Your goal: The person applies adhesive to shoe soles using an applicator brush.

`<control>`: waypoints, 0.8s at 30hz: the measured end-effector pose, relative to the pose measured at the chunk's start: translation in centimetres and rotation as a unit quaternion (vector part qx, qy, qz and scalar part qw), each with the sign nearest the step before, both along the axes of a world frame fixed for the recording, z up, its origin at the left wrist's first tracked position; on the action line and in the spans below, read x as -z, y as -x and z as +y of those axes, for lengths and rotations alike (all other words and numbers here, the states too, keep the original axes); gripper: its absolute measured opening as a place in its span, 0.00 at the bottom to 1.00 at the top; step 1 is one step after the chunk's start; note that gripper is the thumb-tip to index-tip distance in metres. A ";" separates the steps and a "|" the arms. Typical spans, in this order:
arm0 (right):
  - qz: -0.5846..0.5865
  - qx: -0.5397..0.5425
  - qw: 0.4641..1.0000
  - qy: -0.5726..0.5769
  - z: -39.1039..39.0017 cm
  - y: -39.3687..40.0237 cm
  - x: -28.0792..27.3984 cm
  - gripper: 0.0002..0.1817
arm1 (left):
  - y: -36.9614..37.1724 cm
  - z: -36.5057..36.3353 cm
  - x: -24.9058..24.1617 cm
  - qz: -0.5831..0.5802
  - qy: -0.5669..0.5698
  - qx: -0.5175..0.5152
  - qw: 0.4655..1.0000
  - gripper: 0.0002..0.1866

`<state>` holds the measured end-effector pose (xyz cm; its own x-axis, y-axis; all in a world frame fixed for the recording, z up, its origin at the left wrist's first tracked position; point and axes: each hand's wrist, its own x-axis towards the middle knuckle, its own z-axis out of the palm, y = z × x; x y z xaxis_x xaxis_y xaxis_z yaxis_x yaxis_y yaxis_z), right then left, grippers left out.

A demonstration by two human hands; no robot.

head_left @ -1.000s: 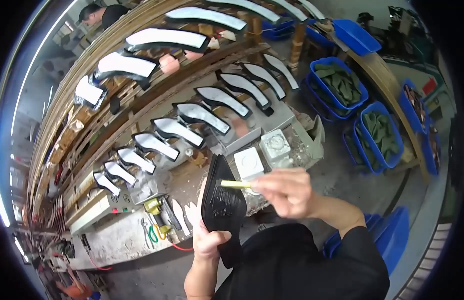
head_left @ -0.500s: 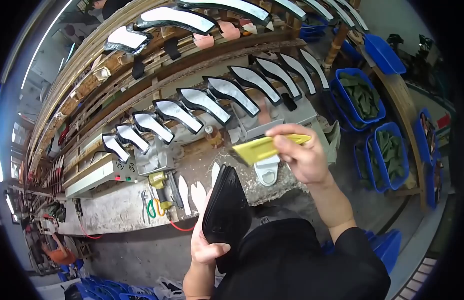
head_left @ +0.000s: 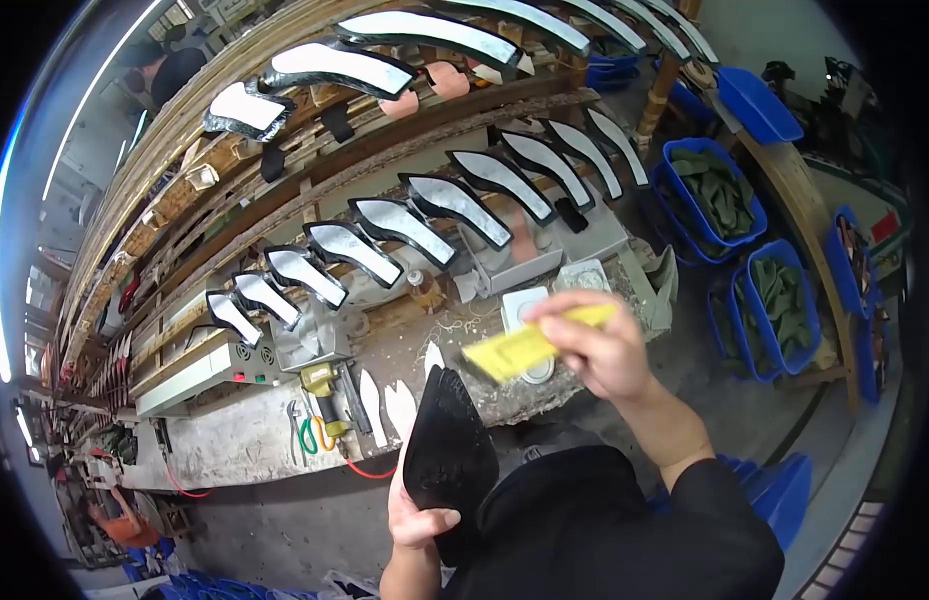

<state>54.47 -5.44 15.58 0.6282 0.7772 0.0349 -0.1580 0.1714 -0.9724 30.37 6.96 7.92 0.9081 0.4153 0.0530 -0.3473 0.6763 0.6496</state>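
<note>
My left hand [head_left: 419, 524] grips a black pointed shoe sole [head_left: 453, 440] near its lower end, thumb across the front. The sole stands almost upright, its pointed end up and its broad face toward me. In my right hand [head_left: 607, 350] is a yellow flat tool [head_left: 530, 348], pinched between thumb and fingers. Motion blurs the tool, and its exact kind cannot be made out. It is held above and to the right of the sole's tip, apart from it. Behind the tool, a white device [head_left: 526, 318] sits on the workbench [head_left: 240, 440].
Upside-down shoe lasts with white undersides [head_left: 372, 222] line two racks. A yellow-green air tool [head_left: 323, 392], green-handled scissors [head_left: 307, 436] and white pointed pieces [head_left: 372, 400] lie on the bench. Blue baskets [head_left: 775, 310] with green material stand right. A person in orange [head_left: 125, 525] is far left.
The sole has turned so more of its broad face shows. My right hand has shifted slightly down and left with the yellow tool, which is now blurred. The view has moved a little.
</note>
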 end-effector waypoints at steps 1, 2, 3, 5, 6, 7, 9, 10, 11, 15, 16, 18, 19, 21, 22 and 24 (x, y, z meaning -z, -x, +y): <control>0.003 -0.021 1.000 -0.011 -0.5 0.5 -0.7 0.12 | -0.1 -0.1 0.0 0.009 0.000 -0.008 1.000 0.64; 0.012 -0.038 0.999 -0.019 -1.3 1.2 -1.1 0.12 | 0.2 -0.4 -0.2 0.024 0.003 -0.012 1.000 0.64; 0.022 -0.052 0.998 -0.026 -1.9 1.6 -1.2 0.12 | 0.5 -0.7 -0.5 0.041 0.006 -0.012 0.999 0.63; 0.024 -0.027 0.999 -0.025 -2.5 1.0 -0.8 0.12 | 0.3 -1.0 -1.1 0.046 0.011 -0.017 0.999 0.63; 0.024 -0.010 0.999 -0.022 -2.6 0.5 -0.6 0.12 | 0.1 -1.2 -1.5 0.050 0.016 -0.028 0.998 0.63; 0.022 0.005 1.000 -0.020 -2.4 -0.2 -0.3 0.11 | -0.2 -1.2 -1.7 0.052 0.021 -0.043 0.998 0.62; 0.029 0.009 0.999 -0.011 -1.9 -0.3 0.7 0.11 | -0.4 -1.5 -1.5 0.062 0.034 -0.067 0.995 0.62; 0.021 0.016 1.000 0.002 -2.0 0.9 1.4 0.11 | 0.2 -1.9 -1.6 0.071 0.035 -0.078 0.994 0.62; 0.007 0.024 1.000 0.012 -1.8 1.9 2.0 0.11 | 0.3 -1.8 -1.6 0.073 0.033 -0.087 0.993 0.62; -0.057 0.027 0.998 0.012 -1.7 1.6 0.6 0.10 | -1.1 -1.0 -1.2 0.043 0.018 -0.105 0.993 0.62; -0.065 0.019 0.998 0.002 -2.0 1.0 -0.5 0.10 | -1.2 -0.7 -1.1 0.035 0.015 -0.101 0.994 0.62; -0.067 0.013 0.998 -0.008 -2.9 0.6 -2.1 0.10 | -0.6 -0.9 -1.1 0.034 0.015 -0.083 0.996 0.62; -0.067 0.018 0.998 -0.008 -2.7 0.3 -2.6 0.10 | -0.6 -1.0 -1.2 0.034 0.015 -0.078 0.996 0.62; -0.068 -0.009 0.998 0.006 -1.6 -0.7 -3.9 0.09 | -0.8 -1.4 -1.9 0.054 -0.012 -0.088 0.995 0.60; -0.068 -0.023 0.997 0.014 -0.9 -1.2 -4.3 0.09 | -0.8 -1.6 -2.2 0.065 -0.026 -0.094 0.993 0.59; -0.067 -0.038 0.997 0.022 0.3 -2.2 -4.8 0.09 | -0.7 -1.8 -2.3 0.076 -0.038 -0.101 0.991 0.58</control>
<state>56.71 -5.18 20.37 0.5597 0.8248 0.0803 -0.0365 0.1213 -0.9919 31.06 5.14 10.24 0.8073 0.5888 -0.0397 -0.3640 0.5498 0.7518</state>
